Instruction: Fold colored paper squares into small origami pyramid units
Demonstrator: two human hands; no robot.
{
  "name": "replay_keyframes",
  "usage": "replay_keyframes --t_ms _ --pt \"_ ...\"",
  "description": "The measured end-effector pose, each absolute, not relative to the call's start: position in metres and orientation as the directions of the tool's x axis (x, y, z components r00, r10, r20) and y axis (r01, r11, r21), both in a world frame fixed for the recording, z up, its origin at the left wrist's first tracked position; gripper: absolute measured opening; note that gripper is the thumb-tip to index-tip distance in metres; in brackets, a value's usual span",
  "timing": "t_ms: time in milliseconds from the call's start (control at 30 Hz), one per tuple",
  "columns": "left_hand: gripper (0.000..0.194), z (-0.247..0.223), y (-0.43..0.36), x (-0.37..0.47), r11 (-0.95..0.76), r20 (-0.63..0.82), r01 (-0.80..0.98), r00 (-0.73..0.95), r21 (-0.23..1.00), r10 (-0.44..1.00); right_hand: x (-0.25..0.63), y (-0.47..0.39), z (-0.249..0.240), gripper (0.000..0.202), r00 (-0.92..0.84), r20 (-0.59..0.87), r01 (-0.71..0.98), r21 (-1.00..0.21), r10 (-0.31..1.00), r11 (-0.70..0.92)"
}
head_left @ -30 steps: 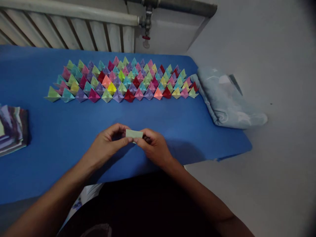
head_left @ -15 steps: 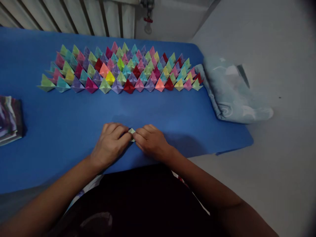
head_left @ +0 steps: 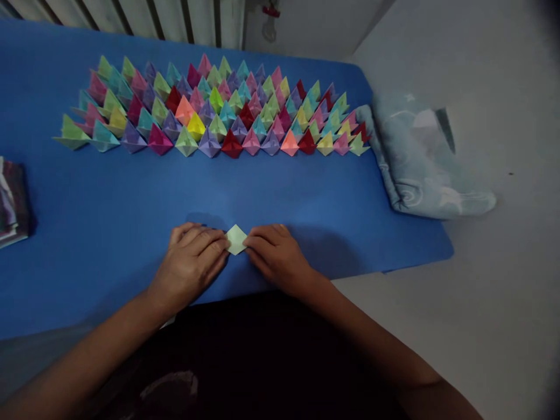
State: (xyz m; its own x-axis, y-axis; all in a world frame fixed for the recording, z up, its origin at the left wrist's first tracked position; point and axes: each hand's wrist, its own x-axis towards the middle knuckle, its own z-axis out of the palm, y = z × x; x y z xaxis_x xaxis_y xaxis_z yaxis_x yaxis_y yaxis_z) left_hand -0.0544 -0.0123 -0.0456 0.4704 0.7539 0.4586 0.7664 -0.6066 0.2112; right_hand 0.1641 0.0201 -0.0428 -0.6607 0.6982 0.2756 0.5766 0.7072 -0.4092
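Observation:
A small pale green folded paper shows as a diamond just above the blue surface, near its front edge. My left hand pinches its left corner, fingers closed. At the opposite corner my right hand is closed too, thumb and fingertips on the paper. Farther back stand several rows of folded paper boats in many colours, among them a yellow boat, a dark red boat and a purple boat.
The blue surface runs under everything. On its right lies a folded grey-blue cloth against the wall. A dark patterned folded stack sits at the left edge. A white radiator stands behind.
My hands have moved a little apart, and the paper between them now shows as a full, larger diamond. The view has tilted slightly down.

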Motion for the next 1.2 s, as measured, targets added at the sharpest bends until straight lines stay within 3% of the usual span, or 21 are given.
replay_keyframes --t_ms 367,867,1067,1200 --pt "0.024 -0.046 -0.005 -0.053 -0.415 0.332 0.822 0.295 0.39 0.896 0.155 0.021 -0.045 0.017 -0.483 0.239 0.638 -0.563 0.843 0.525" --pt "0.028 -0.048 -0.001 -0.05 -0.317 0.298 0.877 0.213 0.36 0.93 0.145 0.023 -0.035 0.012 -0.434 0.121 0.732 -0.53 0.893 0.428" --pt "0.017 -0.052 0.002 -0.058 -0.442 0.349 0.847 0.334 0.295 0.875 0.145 0.022 -0.037 0.008 -0.382 0.085 0.748 -0.557 0.92 0.362" --pt "0.026 -0.052 0.001 -0.063 -0.609 0.416 0.775 0.505 0.166 0.756 0.146 0.024 -0.038 0.009 -0.387 0.074 0.73 -0.585 0.919 0.354"
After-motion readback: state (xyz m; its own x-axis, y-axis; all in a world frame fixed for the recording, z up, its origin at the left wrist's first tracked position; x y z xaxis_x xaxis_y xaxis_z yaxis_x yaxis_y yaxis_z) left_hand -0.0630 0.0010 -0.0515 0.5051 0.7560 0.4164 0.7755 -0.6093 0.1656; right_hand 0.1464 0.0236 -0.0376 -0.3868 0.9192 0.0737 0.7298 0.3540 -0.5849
